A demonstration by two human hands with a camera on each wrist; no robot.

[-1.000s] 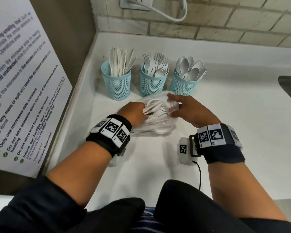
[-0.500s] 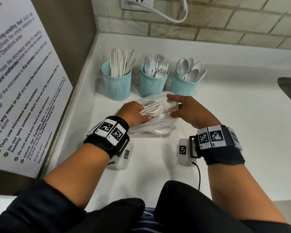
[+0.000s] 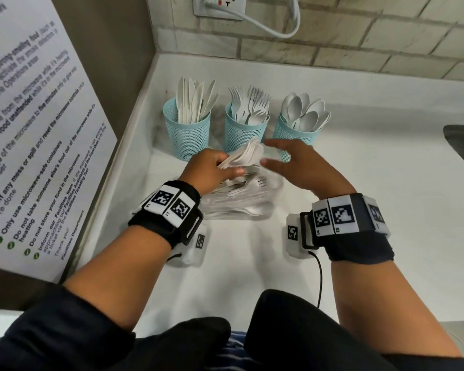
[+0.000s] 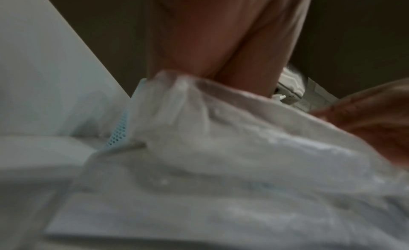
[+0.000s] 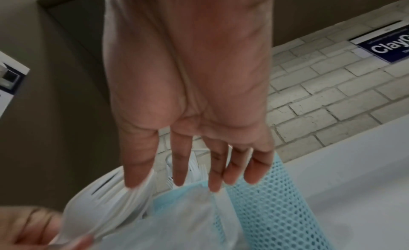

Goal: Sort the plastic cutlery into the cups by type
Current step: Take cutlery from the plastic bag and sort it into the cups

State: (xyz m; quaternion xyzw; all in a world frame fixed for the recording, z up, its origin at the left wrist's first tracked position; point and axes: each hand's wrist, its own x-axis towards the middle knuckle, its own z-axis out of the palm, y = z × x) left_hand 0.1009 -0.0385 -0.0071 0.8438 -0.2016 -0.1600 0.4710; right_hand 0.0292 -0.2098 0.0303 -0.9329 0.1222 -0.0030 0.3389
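Three blue mesh cups stand in a row at the back: knives (image 3: pixel 188 135) on the left, forks (image 3: pixel 244 132) in the middle, spoons (image 3: pixel 298 129) on the right. My left hand (image 3: pixel 212 170) grips a stacked bundle of white cutlery (image 3: pixel 243 156) (image 5: pixel 110 189), lifted just in front of the fork cup; its type is unclear. Below it lies a clear plastic bag (image 3: pixel 241 207) (image 4: pixel 221 148) with more cutlery inside. My right hand (image 3: pixel 292 162) (image 5: pixel 199 148) hovers over the bag with straight, spread fingers and holds nothing.
A white counter (image 3: pixel 359 210) runs to a brick back wall with a socket and cable (image 3: pixel 252 17). A printed notice (image 3: pixel 38 129) covers the left wall. A dark sink edge (image 3: pixel 461 145) sits at the far right.
My left hand has pulled the cutlery bundle up out of the bag toward the cups. My right hand has let go of the bag and spread its fingers.
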